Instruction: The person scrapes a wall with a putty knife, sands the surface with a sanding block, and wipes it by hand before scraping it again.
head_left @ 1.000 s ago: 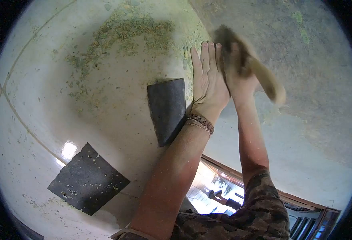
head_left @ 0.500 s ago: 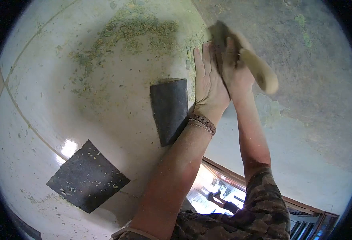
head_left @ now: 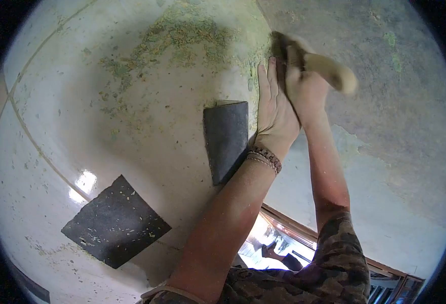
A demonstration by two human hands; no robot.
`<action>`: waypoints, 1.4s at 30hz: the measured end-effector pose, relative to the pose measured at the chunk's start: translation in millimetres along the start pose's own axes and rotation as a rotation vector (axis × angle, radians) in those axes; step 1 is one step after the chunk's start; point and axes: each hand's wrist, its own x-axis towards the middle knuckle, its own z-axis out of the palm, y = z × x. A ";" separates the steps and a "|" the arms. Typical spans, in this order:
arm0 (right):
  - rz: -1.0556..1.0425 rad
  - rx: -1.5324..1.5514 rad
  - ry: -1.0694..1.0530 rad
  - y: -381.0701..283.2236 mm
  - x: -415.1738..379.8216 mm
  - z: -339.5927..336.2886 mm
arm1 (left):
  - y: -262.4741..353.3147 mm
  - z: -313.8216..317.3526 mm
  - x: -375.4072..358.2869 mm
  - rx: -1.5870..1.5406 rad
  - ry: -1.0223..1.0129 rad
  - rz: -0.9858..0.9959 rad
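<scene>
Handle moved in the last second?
Yes: the handle has swung upward in view, its free end now nearer the green streak at upper right.

We have loose green and yellow flakes [head_left: 182, 35] on the glossy white floor [head_left: 152, 121], near its edge along the rough grey-and-white wall [head_left: 410, 147] to the right. Between that edge and the flat dark grey rectangular sheet [head_left: 116, 223] at lower left lies a folded dark grey oblong sheet [head_left: 226, 139], just left of our bare left hand [head_left: 276, 109]. Right of that, touching it, our bare right hand [head_left: 308, 91] holds a pale-handled dark tool [head_left: 332, 72].
</scene>
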 end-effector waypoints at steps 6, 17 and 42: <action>0.025 -0.069 -0.072 2.3 0.3 0.7 | 1.0 2.7 -0.3 -0.007 -0.001 0.000; 0.049 0.126 0.105 8.8 22.6 1.2 | 0.4 0.8 -0.3 -0.062 -0.021 -0.020; -0.121 -0.062 -0.051 1.5 41.4 15.7 | -3.9 -2.5 -4.0 -0.179 0.029 -0.035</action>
